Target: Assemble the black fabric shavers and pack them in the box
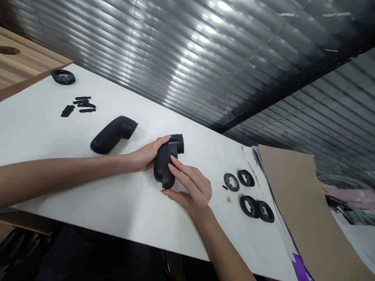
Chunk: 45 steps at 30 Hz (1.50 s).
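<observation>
A black handheld device body (pixel 167 159) with a round head rests on the white table (pixel 123 203). My left hand (pixel 146 155) grips it from the left, thumb reaching up beside the round head. My right hand (pixel 191 188) holds its lower end from the right, fingers laid along its side. A second, similar black body (pixel 113 134) lies on the table to the left, untouched.
Several black rings (pixel 249 193) lie to the right of my hands, with a tiny black piece (pixel 225 187) beside them. Small black strips (pixel 79 105) and a larger ring (pixel 63 76) sit far left. Brown cardboard (pixel 301 210) covers the right end. Slatted blinds (pixel 205 50) run behind.
</observation>
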### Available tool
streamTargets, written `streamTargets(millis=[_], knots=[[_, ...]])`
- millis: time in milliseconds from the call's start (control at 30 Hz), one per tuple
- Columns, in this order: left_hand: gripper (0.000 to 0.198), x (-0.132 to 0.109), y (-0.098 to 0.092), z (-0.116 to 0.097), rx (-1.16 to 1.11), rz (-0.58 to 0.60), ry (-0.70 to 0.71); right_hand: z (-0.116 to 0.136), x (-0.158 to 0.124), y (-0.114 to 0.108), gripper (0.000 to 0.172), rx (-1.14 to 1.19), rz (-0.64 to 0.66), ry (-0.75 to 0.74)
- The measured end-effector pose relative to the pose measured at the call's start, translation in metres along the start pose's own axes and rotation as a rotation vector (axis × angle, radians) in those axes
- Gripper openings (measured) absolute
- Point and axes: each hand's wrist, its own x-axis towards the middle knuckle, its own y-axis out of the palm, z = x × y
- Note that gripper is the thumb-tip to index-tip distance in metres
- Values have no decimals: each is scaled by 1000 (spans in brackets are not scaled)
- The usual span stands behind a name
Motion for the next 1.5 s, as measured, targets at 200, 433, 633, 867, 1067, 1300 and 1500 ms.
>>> streamTargets(millis=[200,433,633,867,1067,1300,1500], knots=[[57,-5,-3,-5,64,90,-51,-2,1,3,59,17,4,87],[65,-7,-10,-5,164,277,-9,-2,-1,5,102,2,21,301],[76,-12,-16,-9,308,501,95,-2,-6,7,166,227,138,563],[89,-13,-20,-10,362,547,59,3,2,2,139,206,151,564],[88,-17,-22,-13,324,611,-81,9,5,3,106,187,78,517],[83,-18,-21,-13,298,663,-124,5,1,4,100,238,34,508],[70,-11,-22,-10,206,628,-127,6,4,6,109,235,39,525]])
